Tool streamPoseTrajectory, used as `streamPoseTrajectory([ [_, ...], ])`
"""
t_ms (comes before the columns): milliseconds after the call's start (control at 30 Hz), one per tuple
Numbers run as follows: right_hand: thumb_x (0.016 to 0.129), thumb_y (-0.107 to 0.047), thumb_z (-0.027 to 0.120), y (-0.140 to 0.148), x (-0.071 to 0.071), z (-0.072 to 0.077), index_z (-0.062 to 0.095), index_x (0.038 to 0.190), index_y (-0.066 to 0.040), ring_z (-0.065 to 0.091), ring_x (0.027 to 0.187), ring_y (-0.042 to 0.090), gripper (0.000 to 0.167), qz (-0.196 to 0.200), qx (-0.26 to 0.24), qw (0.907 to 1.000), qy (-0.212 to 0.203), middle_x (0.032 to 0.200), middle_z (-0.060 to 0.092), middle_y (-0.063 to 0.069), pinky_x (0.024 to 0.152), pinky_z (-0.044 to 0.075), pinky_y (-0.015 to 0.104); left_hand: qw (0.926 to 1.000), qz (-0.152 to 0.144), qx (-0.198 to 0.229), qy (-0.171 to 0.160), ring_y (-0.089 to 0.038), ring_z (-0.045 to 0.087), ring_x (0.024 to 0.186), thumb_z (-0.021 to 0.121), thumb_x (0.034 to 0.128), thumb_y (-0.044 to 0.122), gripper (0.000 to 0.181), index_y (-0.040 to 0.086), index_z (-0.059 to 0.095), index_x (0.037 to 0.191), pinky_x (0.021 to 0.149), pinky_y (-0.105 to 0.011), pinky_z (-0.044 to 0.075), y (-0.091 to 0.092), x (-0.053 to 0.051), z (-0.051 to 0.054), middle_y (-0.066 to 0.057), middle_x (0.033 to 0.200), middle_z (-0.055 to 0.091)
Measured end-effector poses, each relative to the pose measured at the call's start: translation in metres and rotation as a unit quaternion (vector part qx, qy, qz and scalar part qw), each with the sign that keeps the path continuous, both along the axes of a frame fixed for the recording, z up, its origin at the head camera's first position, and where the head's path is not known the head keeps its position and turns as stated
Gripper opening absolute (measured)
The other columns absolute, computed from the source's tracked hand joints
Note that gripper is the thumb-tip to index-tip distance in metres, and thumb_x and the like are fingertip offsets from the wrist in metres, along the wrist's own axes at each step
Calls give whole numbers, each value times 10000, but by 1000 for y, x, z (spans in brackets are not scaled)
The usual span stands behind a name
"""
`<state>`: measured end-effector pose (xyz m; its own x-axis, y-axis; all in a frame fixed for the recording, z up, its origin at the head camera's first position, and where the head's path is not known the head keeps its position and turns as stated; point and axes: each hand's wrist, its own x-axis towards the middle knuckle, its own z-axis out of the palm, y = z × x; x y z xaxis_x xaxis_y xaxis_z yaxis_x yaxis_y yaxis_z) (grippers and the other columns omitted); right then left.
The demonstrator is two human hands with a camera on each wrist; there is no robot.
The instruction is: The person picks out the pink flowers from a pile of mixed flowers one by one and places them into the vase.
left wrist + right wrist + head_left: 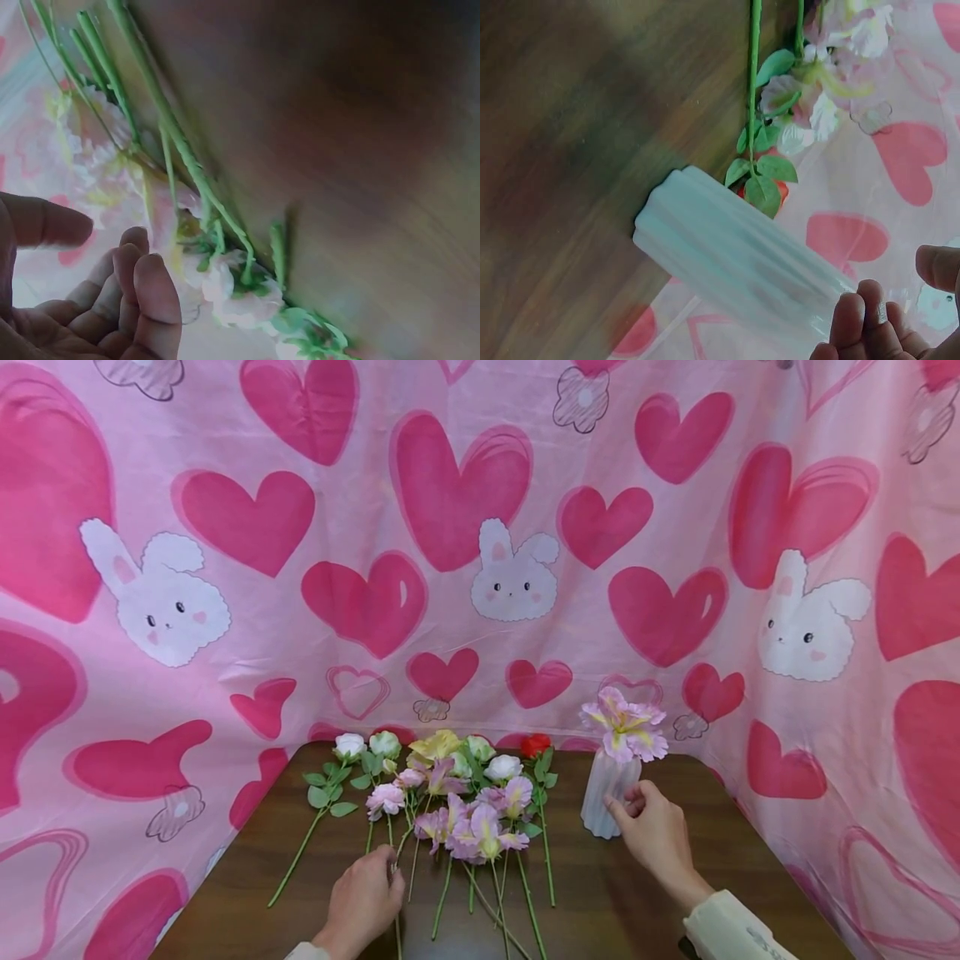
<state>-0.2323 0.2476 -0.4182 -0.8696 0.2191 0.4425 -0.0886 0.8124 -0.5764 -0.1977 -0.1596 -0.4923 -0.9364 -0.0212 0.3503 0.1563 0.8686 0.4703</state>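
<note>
A white fluted vase [606,797] stands upright at the table's right, with one pale purple iris-like flower [624,727] in its mouth. Beside the vase's right side is my right hand [658,835], its fingers loosely bent; the right wrist view shows the fingertips by the vase wall [727,255] and the thumb apart. Whether they touch it I cannot tell. My left hand [365,893] hovers near the stems of a pink flower [386,800]. In the left wrist view its thumb and fingers are apart, with nothing between them. More purple flowers [486,837] lie at mid-table.
A row of loose flowers lies on the dark wooden table [247,852]: a white rose [349,745] at left, a yellow flower [435,747], and a red rose [536,745] nearest the vase. Their stems point toward me. A pink heart-and-rabbit cloth [450,635] hangs around the table.
</note>
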Motion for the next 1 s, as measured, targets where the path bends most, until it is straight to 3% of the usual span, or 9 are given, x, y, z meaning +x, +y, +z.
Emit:
streamPoseTrajectory([
  [300, 879, -326, 822, -6, 8, -8, 621, 922, -89, 559, 634, 147, 314, 55, 106, 9997, 205, 698, 625, -31, 620, 439, 352, 9926, -57, -507, -1106, -229, 607, 639, 797, 824, 250, 267, 125, 563, 795, 548, -450, 466, -9, -2, 0, -14, 675, 567],
  [567, 894, -332, 807, -6, 16, -13, 637, 931, -83, 575, 654, 157, 305, 93, 78, 9999, 73, 705, 635, -30, 640, 445, 367, 9890, -152, -846, -1207, -263, 625, 641, 837, 795, 301, 342, 94, 567, 759, 574, -483, 504, -8, -3, -8, -44, 670, 585],
  [1000, 892, -309, 806, -8, 25, -25, 646, 911, -106, 590, 652, 137, 259, 96, 47, 9999, -35, 691, 637, -58, 623, 439, 360, 9766, -145, -1091, -1849, -239, 600, 625, 828, 799, 330, 406, 109, 514, 665, 607, -470, 525, -5, -9, -13, -47, 667, 591],
])
